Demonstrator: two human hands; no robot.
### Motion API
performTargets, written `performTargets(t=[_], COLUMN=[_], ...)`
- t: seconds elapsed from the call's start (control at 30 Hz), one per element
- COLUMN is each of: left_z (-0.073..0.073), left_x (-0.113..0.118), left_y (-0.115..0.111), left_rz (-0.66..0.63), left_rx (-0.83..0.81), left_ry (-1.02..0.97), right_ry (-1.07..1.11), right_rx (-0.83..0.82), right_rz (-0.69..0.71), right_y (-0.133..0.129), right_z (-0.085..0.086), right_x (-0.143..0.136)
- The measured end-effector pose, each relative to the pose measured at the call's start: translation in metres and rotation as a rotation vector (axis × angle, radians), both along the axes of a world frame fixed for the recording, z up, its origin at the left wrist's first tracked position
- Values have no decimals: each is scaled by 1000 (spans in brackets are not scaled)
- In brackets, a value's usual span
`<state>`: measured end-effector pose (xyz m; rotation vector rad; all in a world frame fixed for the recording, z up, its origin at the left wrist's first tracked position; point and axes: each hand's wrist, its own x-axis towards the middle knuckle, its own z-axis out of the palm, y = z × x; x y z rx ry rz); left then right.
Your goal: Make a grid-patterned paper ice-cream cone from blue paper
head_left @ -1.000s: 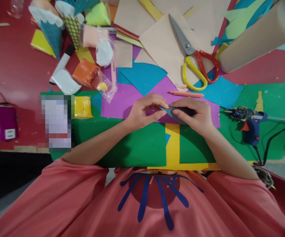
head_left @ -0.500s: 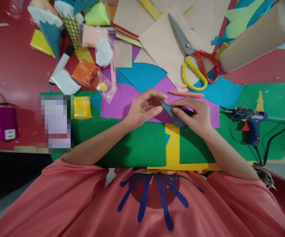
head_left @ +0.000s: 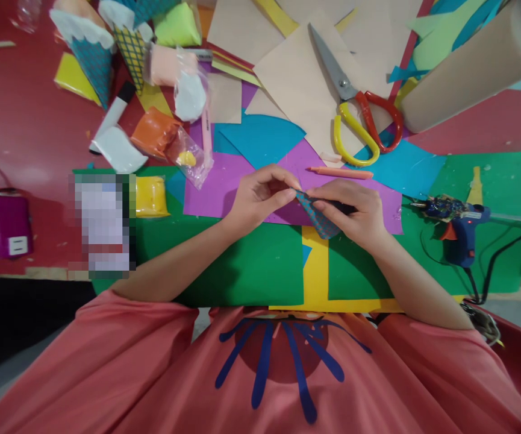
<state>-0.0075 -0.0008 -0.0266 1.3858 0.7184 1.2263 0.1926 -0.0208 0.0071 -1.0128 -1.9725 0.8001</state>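
A small blue patterned paper cone [head_left: 320, 220] is held between my two hands above the purple sheet [head_left: 210, 187]. My left hand [head_left: 267, 196] pinches its narrow tip between thumb and fingertips. My right hand [head_left: 355, 208] grips the wider part, thumb on the near side and fingers on the far side; the cone's dark inside shows partly behind the fingers. Just beyond my right hand lies a pink-orange pen [head_left: 339, 173]. Farther off, large scissors [head_left: 348, 96] with one red and one yellow handle rest open on pale paper.
Blue paper pieces [head_left: 260, 138] lie beyond my hands. A glue gun [head_left: 461, 226] with its cord is on the green sheet [head_left: 242, 265] side at right. Left are finished cones [head_left: 91, 60], wrapped clay packs [head_left: 154, 129] and a marker [head_left: 113, 117]. A cardboard roll [head_left: 472, 66] lies at far right.
My left fingertips have closed onto the cone's tip, where they were slightly apart from it. The cone has turned a little, showing more of its patterned side.
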Motion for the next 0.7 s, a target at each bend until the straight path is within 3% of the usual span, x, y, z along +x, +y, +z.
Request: performTargets(t=[0.13,0.5,0.6,0.7], left_z=[-1,10,10,7], left_x=[-1,-2,-2,-2], left_y=[1,-2,-3,0], left_rz=[-2,-110,-176,-162], left_rx=[-31,-27,-90,-159], left_ry=[9,52,-33,-128], right_ry=[28,284,316,254], right_rx=[-32,-430,-425,-265], right_rz=[29,135,163,135], right_y=[1,5,5,4], right_z=[-1,2,2,3], right_x=[1,3,3,1])
